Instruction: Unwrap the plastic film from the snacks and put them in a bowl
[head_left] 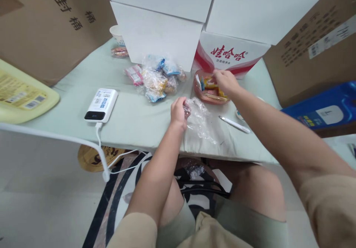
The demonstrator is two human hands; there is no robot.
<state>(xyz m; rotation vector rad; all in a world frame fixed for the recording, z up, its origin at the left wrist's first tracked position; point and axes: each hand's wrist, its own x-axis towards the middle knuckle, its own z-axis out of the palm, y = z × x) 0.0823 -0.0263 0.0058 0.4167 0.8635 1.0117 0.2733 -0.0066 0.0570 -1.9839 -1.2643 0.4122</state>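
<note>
Above the table edge, my left hand (178,111) is closed around the gathered edge of a clear plastic bag (200,123) that lies crumpled on the cloth. Something small and brownish shows at its fingers, too blurred to name. My right hand (226,81) reaches over a reddish basket (210,100), its fingers bent down at the right rim. Whatever the fingertips hold is hidden. Inside the basket are yellow and blue snack packets (207,82). Left of it sits a pile of individually wrapped snacks (157,79). White tweezers (234,124) lie right of the bag.
A white power bank (101,105) with a cable stands left. Behind are white boxes (158,32), a paper cup (118,34) and a red-lettered carton (228,53). Brown cartons flank both sides. A yellow bottle (25,95) and a blue container (325,108) lie at the sides.
</note>
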